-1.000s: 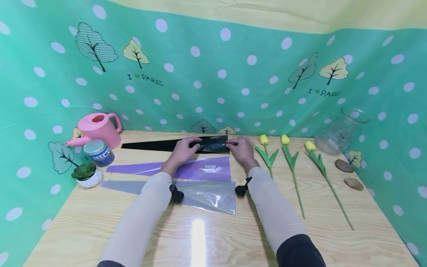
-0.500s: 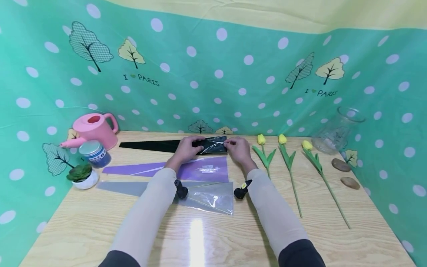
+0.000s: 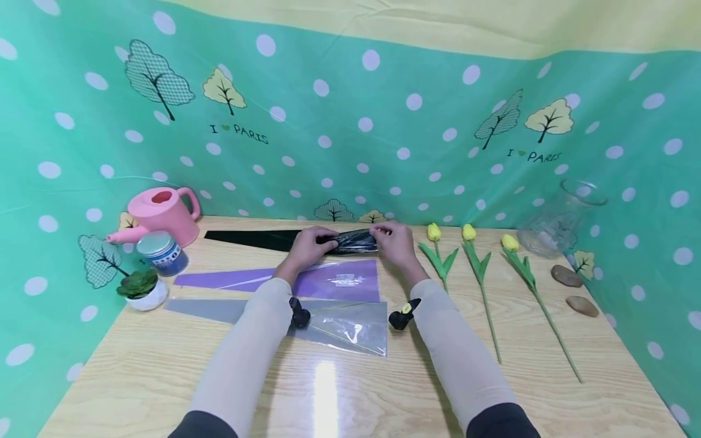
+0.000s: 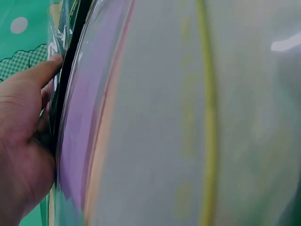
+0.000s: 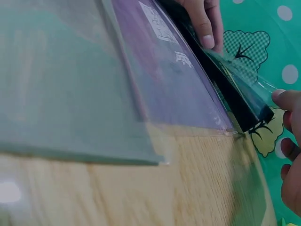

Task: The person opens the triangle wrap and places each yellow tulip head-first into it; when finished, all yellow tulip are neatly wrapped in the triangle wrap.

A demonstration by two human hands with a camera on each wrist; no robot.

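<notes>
In the head view a long tapering black flower sleeve [image 3: 249, 239] with a clear shiny front lies at the back of the table. My left hand [image 3: 308, 249] grips its middle between thumb and fingers. At the sleeve's wide right end, my right hand [image 3: 397, 246] pinches the clear film. The right wrist view shows this film [image 5: 259, 87] lifted away from the black backing, held between thumb and fingers. Nearer lie a purple flower sleeve [image 3: 350, 271] and a grey one [image 3: 350, 331], both flat and pointing left.
Three yellow tulips [image 3: 479, 267] lie at the right, beside a clear glass vase [image 3: 558, 222] and two brown stones [image 3: 566, 275]. Left stand a pink watering can [image 3: 164, 213], a blue jar [image 3: 167, 258] and a potted succulent [image 3: 145, 292]. A green curtain [image 3: 350, 152] hangs behind.
The clear film at the black sleeve's right end has been drawn up and now looks crinkled. My right fingertips have shifted slightly from the sleeve's edge onto the film; my left hand keeps its hold.
</notes>
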